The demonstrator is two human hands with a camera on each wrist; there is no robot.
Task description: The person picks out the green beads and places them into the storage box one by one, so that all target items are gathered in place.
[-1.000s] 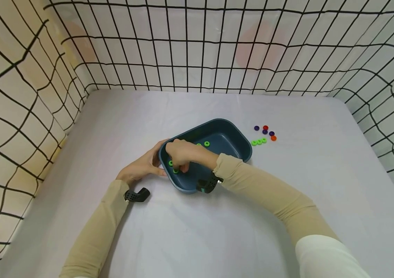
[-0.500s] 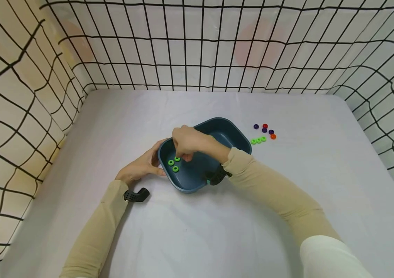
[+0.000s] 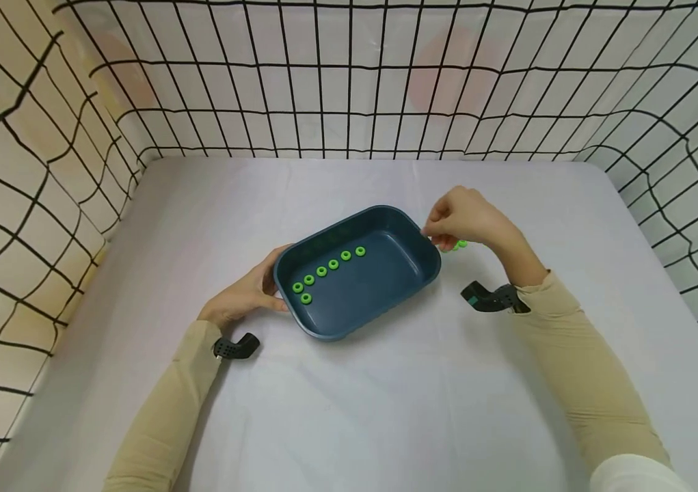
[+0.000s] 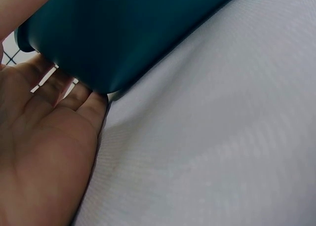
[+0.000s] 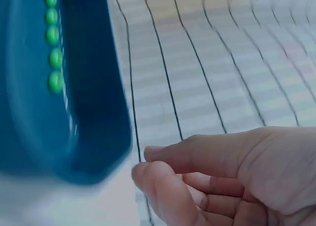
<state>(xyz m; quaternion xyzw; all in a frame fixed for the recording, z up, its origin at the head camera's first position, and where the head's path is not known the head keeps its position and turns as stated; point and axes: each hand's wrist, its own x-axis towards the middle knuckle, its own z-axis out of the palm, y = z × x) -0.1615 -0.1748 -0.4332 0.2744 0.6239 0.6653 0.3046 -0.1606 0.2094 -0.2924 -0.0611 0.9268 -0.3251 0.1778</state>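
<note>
A dark blue rectangular tray (image 3: 379,287) stands at a slant in the head view. Along its far left inside lie several small green rings (image 3: 321,271), mostly in a line, with one beside the row's left end. My left hand (image 3: 238,295) holds the tray's left end, thumb at the near side and fingers bent against the outer wall (image 4: 94,43). Just past the right end, my right hand (image 3: 472,217) hovers with loosely curled fingers, thumb and index tips close together; nothing shows between them. Loose green rings (image 3: 462,243) peek out beneath it.
White cloth (image 3: 349,410) covers the table. Black wire mesh (image 3: 349,89) rises along the back and both sides. A black wrist device (image 3: 236,346) sits at the left wrist, and another black device (image 3: 489,298) at the right.
My right hand has left the tray's left part and moved right, past its right end, uncovering the green row. It now hides the coloured beads there. The left hand keeps its hold.
</note>
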